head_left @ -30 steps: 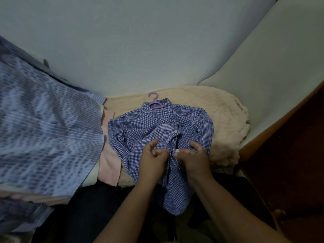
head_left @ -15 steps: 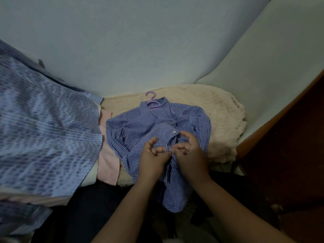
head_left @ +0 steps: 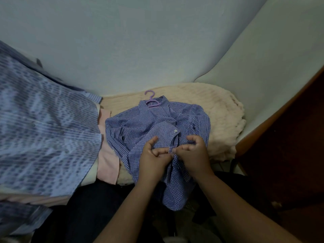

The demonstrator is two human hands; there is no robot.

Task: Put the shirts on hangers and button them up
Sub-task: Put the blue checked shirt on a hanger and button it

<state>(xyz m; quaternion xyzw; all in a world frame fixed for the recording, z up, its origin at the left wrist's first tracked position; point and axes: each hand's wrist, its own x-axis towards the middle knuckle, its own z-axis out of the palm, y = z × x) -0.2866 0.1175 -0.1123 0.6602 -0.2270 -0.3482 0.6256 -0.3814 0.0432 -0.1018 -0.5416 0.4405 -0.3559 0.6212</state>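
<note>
We see a small blue-and-white gingham shirt lying front-up on a cream fleece blanket that covers the surface in the corner of two pale walls. A lilac plastic hanger sits inside the collar, its hook pointing toward the far wall. One white button near the chest is fastened, and the placket below it gapes slightly.

Our left hand and right hand meet at the placket just below that button, each with its fingers curled tight and pinching an edge of the checked cloth; they cover the next button, so we cannot tell whether it is through its hole. The shirt's hem hangs off the near edge of the blanket over our dark-clothed lap.

To the left, a large pale blue patterned shirt lies spread out, with a pink garment showing beneath its edge, just beside the gingham shirt's sleeve. A dark brown wooden panel stands at the right.

Compared with half a second ago, both hands hold nearly the same spot on the placket, with the right hand's knuckles lifted a little; a second ago the right thumb lay flatter on the cloth.
</note>
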